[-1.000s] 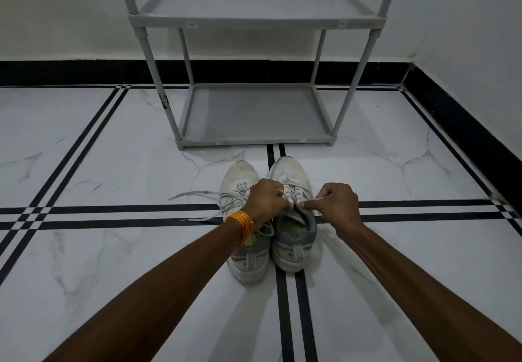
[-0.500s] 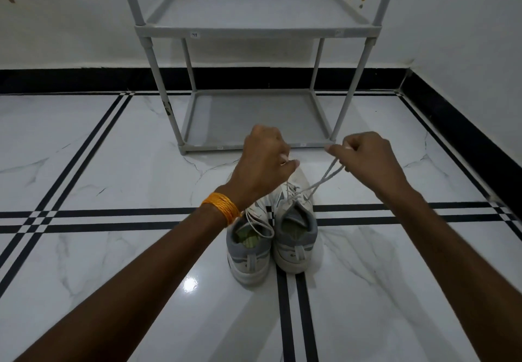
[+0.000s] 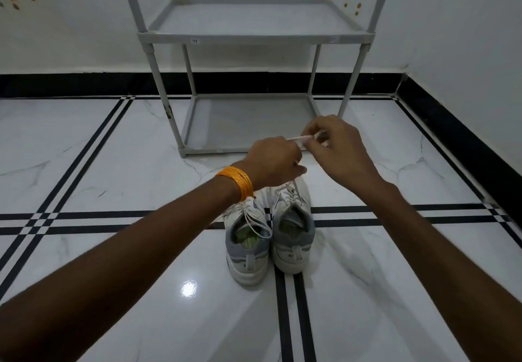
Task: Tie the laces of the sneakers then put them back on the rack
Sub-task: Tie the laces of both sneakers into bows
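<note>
Sneakers, a white-and-grey pair, are set side by side on the glossy marble floor, heels toward the near edge.

On the left, the left sneaker is seen with a slack lace looped across its green-lined opening. An orange thread band is worn on the wrist of the left hand, which is raised above the pair and closed on the flat white lace of the right sneaker. The lace is drawn up from the eyelets and stretched to the right hand, whose fingers are pinched shut on it. Farther back, the grey plastic rack with two flat rectangular shelves on round tube legs stands against the white wall.
</note>
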Motion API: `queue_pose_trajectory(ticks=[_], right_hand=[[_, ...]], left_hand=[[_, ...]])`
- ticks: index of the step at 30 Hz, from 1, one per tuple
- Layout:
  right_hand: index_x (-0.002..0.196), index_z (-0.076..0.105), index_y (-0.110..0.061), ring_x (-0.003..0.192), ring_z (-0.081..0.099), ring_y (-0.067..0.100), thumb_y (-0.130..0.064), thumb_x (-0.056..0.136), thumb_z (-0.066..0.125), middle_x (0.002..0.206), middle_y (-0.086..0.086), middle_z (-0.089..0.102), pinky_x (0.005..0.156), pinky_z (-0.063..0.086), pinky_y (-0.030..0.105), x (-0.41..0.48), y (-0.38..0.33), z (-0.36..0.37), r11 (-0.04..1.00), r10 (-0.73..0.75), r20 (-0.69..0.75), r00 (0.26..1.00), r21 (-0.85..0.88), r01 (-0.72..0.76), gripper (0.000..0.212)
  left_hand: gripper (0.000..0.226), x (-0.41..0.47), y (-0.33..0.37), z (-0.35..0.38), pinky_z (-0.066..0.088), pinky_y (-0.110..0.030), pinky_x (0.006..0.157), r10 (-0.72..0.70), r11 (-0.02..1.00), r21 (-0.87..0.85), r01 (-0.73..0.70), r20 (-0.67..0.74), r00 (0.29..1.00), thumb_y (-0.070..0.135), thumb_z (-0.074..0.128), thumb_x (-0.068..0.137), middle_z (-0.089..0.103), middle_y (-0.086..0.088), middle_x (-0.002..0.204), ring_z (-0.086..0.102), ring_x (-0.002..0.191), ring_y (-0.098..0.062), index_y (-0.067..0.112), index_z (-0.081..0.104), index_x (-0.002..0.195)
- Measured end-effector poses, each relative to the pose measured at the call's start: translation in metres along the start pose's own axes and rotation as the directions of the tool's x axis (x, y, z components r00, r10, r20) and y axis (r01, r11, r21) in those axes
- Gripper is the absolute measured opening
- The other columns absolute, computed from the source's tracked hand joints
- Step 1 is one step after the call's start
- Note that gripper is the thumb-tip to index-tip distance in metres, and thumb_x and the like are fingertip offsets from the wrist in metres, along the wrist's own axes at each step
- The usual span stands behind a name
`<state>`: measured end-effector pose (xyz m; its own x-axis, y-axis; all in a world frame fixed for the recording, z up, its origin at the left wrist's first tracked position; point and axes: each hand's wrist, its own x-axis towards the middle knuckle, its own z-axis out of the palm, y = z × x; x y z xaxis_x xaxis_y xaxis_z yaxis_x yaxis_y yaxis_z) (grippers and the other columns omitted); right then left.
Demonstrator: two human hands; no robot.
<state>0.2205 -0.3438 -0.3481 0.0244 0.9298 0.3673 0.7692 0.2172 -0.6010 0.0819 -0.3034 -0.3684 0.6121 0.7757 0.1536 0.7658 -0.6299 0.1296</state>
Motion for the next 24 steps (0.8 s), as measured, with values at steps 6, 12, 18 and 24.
queue_pose_trajectory(ticks=[6,12,18,24], right_hand=[[0.094,0.075,-0.025,0.065,0.060,0.000,-0.016,0.076,0.077,0.073,-0.010,0.068,0.059,0.040,0.016,-0.016,0.015,0.005,0.956,0.190,0.324,0.927,0.152,-0.249,0.020],[0.078,0.072,-0.012,0.047,0.052,0.002,-0.025,0.085,0.071,0.057,-0.003,0.061,0.048,0.041,0.015,-0.015,0.017,-0.005,0.946,0.208,0.164,0.964,0.219,-0.241,0.014],[0.081,0.062,-0.004,0.049,0.052,0.011,-0.019,0.097,0.053,0.059,0.003,0.056,0.047,0.043,0.020,-0.002,-0.021,-0.028,0.801,0.170,0.292,0.941,0.516,-0.304,0.024],[0.088,0.064,-0.005,0.059,0.058,0.011,-0.018,0.098,0.051,0.069,0.005,0.061,0.053,0.050,0.020,0.019,-0.040,-0.030,0.712,0.161,0.181,0.970,0.659,-0.241,0.021]], left_hand=[[0.025,-0.005,0.004,-0.008,0.033,-0.025,0.049,-0.227,0.517,-0.792,0.325,0.239,0.944,0.022,0.049,0.092,0.045,-0.005,0.062,0.041,0.055,-0.016,0.009,0.056,0.072],[0.017,-0.007,0.002,-0.008,0.045,-0.027,0.059,-0.240,0.376,-0.861,0.343,0.267,0.933,0.016,0.053,0.087,0.053,-0.004,0.070,0.050,0.064,-0.016,0.007,0.062,0.076],[0.033,-0.011,-0.005,-0.001,0.056,-0.031,0.077,-0.114,0.570,-0.774,0.276,0.258,0.959,0.003,0.072,0.075,0.063,0.000,0.093,0.063,0.088,-0.019,0.007,0.064,0.107],[0.023,-0.006,0.013,0.015,0.051,-0.038,0.059,-0.087,0.954,-0.301,0.004,-0.262,0.961,0.000,0.064,0.075,0.063,-0.010,0.079,0.053,0.066,-0.023,0.008,0.055,0.095]])
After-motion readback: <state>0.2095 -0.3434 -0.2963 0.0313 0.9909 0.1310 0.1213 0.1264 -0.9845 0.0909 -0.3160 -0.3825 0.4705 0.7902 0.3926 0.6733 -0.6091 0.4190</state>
